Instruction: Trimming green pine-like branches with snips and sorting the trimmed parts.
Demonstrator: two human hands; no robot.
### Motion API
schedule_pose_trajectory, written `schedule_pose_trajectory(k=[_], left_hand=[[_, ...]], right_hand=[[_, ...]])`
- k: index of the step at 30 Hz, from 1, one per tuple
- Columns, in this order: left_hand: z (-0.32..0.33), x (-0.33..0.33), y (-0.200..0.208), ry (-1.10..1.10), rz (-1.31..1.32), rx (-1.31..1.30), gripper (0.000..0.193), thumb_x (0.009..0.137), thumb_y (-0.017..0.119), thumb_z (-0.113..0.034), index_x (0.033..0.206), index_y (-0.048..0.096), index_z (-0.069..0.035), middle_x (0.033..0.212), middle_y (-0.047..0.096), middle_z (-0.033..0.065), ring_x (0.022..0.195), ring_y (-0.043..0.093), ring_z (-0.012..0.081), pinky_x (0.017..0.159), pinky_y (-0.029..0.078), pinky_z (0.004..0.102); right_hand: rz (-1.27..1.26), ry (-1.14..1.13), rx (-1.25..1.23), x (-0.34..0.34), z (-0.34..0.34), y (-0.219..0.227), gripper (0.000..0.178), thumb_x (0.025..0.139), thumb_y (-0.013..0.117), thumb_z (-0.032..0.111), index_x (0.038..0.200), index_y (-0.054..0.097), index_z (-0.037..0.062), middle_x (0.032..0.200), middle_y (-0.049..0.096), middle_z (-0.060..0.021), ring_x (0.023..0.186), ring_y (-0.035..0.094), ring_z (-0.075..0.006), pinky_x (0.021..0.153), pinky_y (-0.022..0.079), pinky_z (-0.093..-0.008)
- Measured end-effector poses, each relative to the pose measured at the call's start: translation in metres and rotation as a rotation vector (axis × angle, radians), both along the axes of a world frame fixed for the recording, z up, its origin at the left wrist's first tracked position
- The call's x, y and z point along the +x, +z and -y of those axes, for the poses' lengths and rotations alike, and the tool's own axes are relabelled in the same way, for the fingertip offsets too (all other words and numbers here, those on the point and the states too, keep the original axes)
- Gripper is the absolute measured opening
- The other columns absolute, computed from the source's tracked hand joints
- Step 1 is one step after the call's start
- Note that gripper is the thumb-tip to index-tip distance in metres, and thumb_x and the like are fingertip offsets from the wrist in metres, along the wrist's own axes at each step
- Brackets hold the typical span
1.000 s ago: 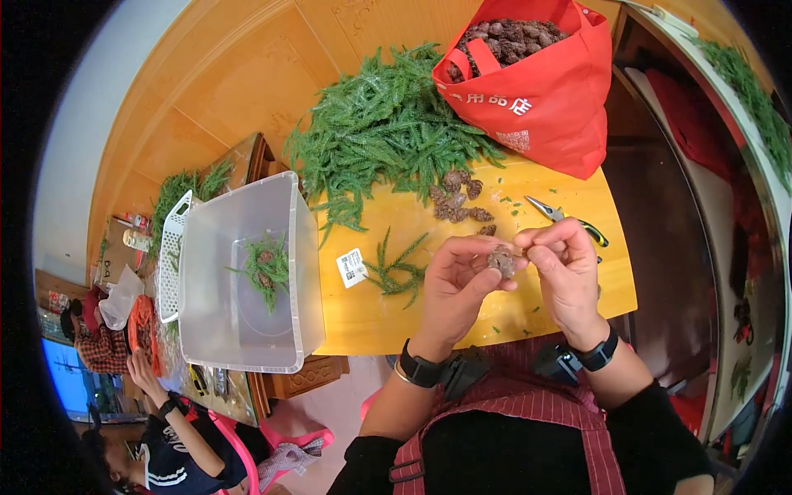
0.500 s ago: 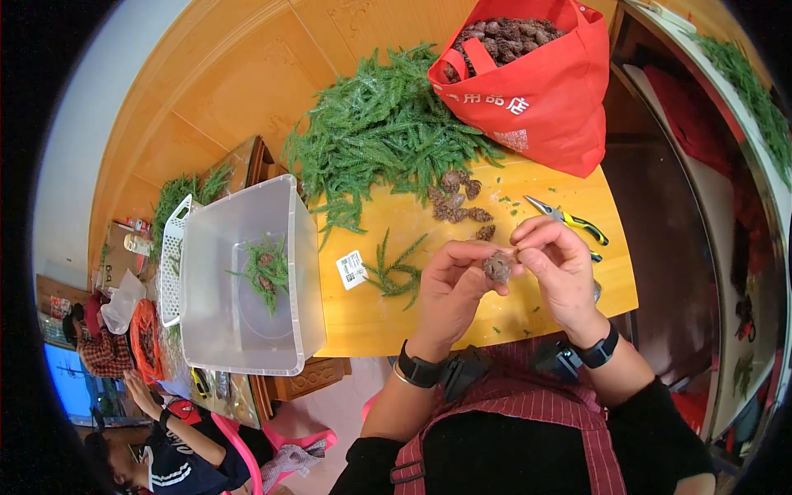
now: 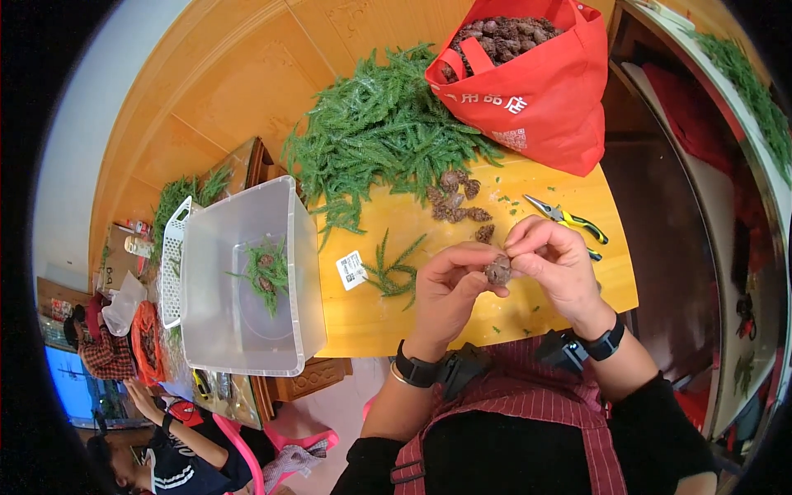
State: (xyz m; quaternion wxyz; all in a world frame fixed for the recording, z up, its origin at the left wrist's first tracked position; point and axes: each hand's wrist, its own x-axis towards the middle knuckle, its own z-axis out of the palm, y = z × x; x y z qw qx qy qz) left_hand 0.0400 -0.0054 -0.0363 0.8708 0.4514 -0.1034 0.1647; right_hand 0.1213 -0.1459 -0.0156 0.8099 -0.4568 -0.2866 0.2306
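Observation:
Between the fingers of my left hand (image 3: pixel 454 282) is a brown pine cone (image 3: pixel 497 271), held above the yellow table. My right hand (image 3: pixel 551 262) pinches at the cone's edge, thumb against forefinger; whatever lies in that pinch is too small to make out. Just beyond my hands several loose pine cones (image 3: pixel 452 198) lie in a cluster, with a single one (image 3: pixel 484 233) closest to my fingers. Left of my left hand rests a green artificial pine sprig (image 3: pixel 394 271). Pliers with yellow-and-black handles (image 3: pixel 569 219) lie past my right hand.
A heap of green sprigs (image 3: pixel 379 124) covers the table's back left. Behind it to the right stands a red bag (image 3: pixel 536 99) full of cones. A clear plastic bin (image 3: pixel 309 289) at left holds a sprig with cones. A white label (image 3: pixel 351 270) lies nearby. Another person (image 3: pixel 186 445) sits far left.
Both hands have shifted slightly left with the pine cone, still close together. The cone has turned a little between the fingers.

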Motion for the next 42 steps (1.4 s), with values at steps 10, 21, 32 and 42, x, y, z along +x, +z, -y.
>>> schedule_pose_trajectory(k=[10, 21, 32, 42], left_hand=[[0.002, 0.0, 0.001, 0.02, 0.006, 0.04, 0.02, 0.08, 0.059, 0.003, 0.099, 0.056, -0.001, 0.102, 0.057, 0.0113, 0.088, 0.06, 0.0209, 0.072, 0.05, 0.0303], [0.003, -0.006, -0.001, -0.085, -0.035, -0.141, 0.024, 0.083, 0.061, -0.004, 0.106, 0.056, 0.0, 0.095, 0.061, 0.0114, 0.08, 0.062, 0.0201, 0.059, 0.042, 0.0234], [0.006, -0.008, 0.009, -0.028, -0.216, -0.076, 0.035, 0.091, 0.054, -0.02, 0.117, 0.05, 0.003, 0.097, 0.061, 0.0099, 0.081, 0.061, 0.016, 0.072, 0.051, 0.0264], [-0.01, -0.01, 0.021, -0.237, -0.305, 0.067, 0.034, 0.095, 0.044, -0.018, 0.12, 0.048, 0.004, 0.095, 0.059, 0.0066, 0.082, 0.057, 0.013, 0.073, 0.046, 0.0241]], right_hand=[[0.13, -0.03, -0.089, -0.001, 0.001, 0.007, 0.006, 0.08, 0.062, -0.001, 0.084, 0.059, -0.0003, 0.091, 0.056, -0.0106, 0.07, 0.058, -0.0142, 0.064, 0.049, -0.0255], [0.137, 0.104, -0.034, 0.0, 0.005, 0.016, 0.006, 0.081, 0.057, -0.007, 0.086, 0.058, -0.0037, 0.095, 0.057, -0.0121, 0.075, 0.059, -0.0162, 0.069, 0.049, -0.0271], [0.342, -0.137, -0.141, -0.004, 0.002, 0.012, 0.007, 0.076, 0.064, -0.002, 0.08, 0.059, 0.0007, 0.09, 0.061, -0.0107, 0.079, 0.059, -0.0162, 0.072, 0.048, -0.0282], [0.641, -0.167, -0.239, 0.005, 0.012, 0.012, 0.012, 0.074, 0.066, 0.0, 0.082, 0.057, 0.0013, 0.097, 0.057, -0.0126, 0.087, 0.056, -0.0188, 0.08, 0.045, -0.0312]])
